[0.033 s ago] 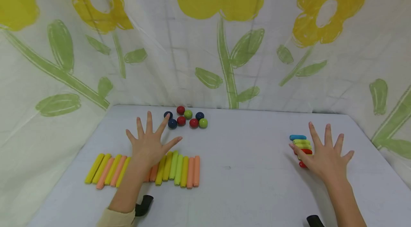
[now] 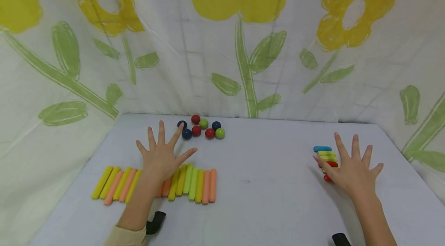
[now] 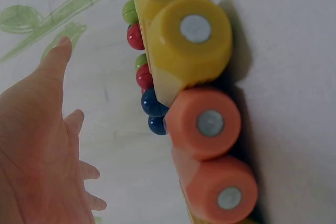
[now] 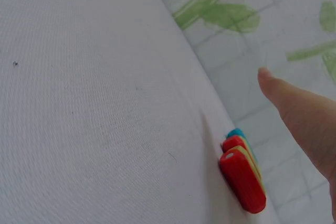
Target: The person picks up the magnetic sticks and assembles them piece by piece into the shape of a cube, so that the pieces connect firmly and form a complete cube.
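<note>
My left hand (image 2: pixel 160 161), palm down with fingers spread, hovers over a row of yellow, orange and green sticks (image 2: pixel 192 184) and hides the row's middle. Seen close in the left wrist view, each stick end (image 3: pixel 202 145) is faceted with a round silvery dot. Toward the far left lies a cluster of red, dark blue and green balls (image 2: pixel 210 133), beyond the left fingertips. On the right, my right hand (image 2: pixel 356 174) is also spread above the table, holding nothing. Its thumb partly covers a short column of small rounded blue, green and red pieces (image 2: pixel 322 148).
The white table (image 2: pixel 267 207) ends at a hanging white cloth (image 2: pixel 194 83) painted with yellow flowers. Black curved parts (image 2: pixel 157 222) show beside both wrists. A small dark mark sits on the tabletop between the hands.
</note>
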`<state>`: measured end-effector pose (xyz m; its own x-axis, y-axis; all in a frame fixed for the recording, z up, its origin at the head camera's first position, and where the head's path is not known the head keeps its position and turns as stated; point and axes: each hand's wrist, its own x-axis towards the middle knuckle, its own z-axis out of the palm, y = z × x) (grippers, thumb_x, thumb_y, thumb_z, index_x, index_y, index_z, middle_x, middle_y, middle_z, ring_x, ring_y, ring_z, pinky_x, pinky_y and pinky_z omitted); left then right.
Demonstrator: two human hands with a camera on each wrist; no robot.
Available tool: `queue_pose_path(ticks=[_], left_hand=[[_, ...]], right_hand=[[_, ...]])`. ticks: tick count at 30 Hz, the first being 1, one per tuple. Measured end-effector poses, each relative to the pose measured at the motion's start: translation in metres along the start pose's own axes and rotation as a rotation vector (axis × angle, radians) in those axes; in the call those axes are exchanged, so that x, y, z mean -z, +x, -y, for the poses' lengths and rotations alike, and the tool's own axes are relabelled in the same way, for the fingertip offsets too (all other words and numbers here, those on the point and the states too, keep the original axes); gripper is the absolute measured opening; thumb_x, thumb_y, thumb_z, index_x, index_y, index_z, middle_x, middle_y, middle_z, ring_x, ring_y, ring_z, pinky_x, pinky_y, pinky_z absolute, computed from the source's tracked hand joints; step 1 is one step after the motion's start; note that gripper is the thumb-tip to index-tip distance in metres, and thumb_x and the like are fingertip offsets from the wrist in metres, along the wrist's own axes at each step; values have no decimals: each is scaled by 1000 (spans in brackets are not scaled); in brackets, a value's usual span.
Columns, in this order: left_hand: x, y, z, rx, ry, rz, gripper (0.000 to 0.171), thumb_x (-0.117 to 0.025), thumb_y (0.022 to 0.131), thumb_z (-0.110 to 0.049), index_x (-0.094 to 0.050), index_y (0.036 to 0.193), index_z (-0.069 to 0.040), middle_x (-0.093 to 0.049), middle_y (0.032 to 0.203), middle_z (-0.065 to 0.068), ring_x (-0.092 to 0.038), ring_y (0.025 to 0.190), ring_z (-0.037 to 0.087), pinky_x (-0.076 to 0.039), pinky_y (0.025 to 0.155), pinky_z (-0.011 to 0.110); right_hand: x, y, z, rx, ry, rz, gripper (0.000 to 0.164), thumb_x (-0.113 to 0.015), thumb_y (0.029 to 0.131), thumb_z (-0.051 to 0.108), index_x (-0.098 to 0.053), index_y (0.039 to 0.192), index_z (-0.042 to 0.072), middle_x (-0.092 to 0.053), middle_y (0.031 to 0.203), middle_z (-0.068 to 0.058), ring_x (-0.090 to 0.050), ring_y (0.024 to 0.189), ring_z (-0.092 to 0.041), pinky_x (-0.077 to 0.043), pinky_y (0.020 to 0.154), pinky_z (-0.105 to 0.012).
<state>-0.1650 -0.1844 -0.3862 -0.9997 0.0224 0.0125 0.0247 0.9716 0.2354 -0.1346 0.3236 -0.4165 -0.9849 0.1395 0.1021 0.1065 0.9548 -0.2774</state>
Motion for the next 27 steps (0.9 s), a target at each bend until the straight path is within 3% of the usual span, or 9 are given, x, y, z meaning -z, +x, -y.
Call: queue_pose_path(ticks=[13, 27], left_hand=[[2, -4, 2, -10, 3, -10, 96, -52, 95, -79, -20, 170, -29, 5, 173, 30, 8, 154, 64, 6, 110, 90], [11, -10, -3, -20, -1, -18, 97, -51, 94, -81, -19, 170, -31, 9, 174, 27, 9, 155, 62, 8, 110, 89]], right_hand=[[1, -1, 9, 35, 26, -11, 100, -48, 98, 76, 0, 171, 26, 8, 169, -38, 5, 146, -75, -3, 94, -100], [-10, 5, 54, 142, 34, -54, 100, -56, 95, 77, -16, 171, 27, -5, 171, -35, -5, 148, -73, -7, 101, -96]])
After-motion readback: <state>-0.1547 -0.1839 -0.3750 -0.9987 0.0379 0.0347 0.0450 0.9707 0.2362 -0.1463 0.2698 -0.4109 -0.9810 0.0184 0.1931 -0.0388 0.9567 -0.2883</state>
